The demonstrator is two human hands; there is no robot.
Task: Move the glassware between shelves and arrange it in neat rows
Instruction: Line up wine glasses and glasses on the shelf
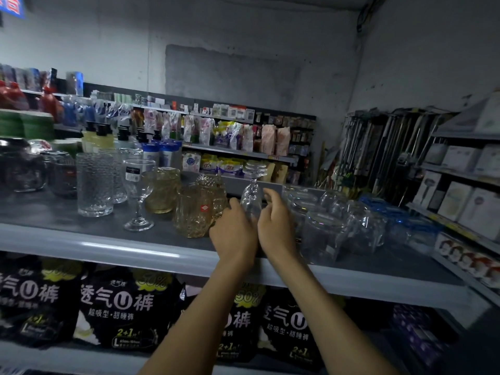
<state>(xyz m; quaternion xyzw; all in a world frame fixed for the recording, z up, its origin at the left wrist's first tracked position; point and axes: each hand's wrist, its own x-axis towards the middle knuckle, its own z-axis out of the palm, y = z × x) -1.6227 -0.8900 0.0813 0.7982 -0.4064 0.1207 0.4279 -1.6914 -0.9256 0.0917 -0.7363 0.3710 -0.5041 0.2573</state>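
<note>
Wine glass (252,197): clear, smooth, stemmed, upside down near the grey shelf (81,240) front edge.
Left hand (234,232): curled against the bowl; cannot tell whether it grips.
Right hand (273,226): loosely curled beside the glass.

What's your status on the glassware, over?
Left hand grips upside-down clear stemmed wine glass by its bowl. Right hand curled beside it, contact unclear. Amber patterned glass mugs close on its left, clear glass jars on its right.

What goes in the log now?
left grip: holds upturned wine glass | right grip: beside it | where: shelf
</note>
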